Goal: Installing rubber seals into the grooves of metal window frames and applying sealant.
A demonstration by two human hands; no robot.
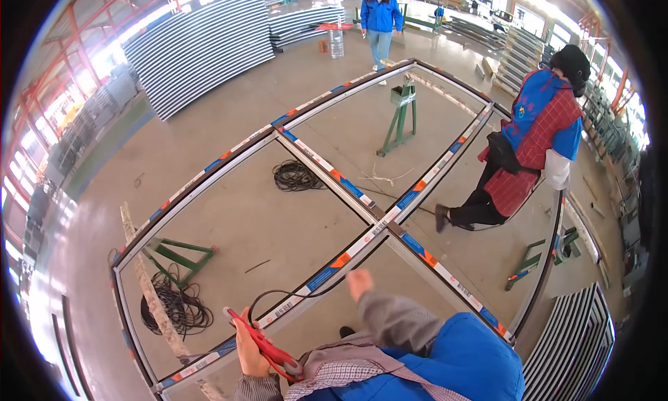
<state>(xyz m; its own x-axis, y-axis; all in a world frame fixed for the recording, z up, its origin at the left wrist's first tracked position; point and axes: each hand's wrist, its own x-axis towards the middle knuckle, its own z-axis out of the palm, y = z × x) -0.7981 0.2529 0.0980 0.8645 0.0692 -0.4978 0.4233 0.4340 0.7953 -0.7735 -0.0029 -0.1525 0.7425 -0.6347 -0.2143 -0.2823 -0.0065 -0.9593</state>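
Note:
My left hand (247, 347) is at the lower left, closed around a pair of red-handled scissors (268, 347) just above the near bar of a large metal window frame (229, 148). My right hand (360, 283) is further right, fingers curled at the diagonal frame bar, on a thin black rubber strip (289, 294). The strip loops from near the scissors and runs along that bar toward the frame's central joint (385, 228). The frame bars carry blue, orange and white protective tape.
The frame rests on green trestles (401, 117) (179, 253). Coils of black strip lie on the concrete floor (298, 175) (174, 306). A person in blue and red plaid (532, 143) bends over the frame's right side. Another person in blue (380, 18) stands beyond it. Stacked profiles (202, 50) (570, 352) surround the area.

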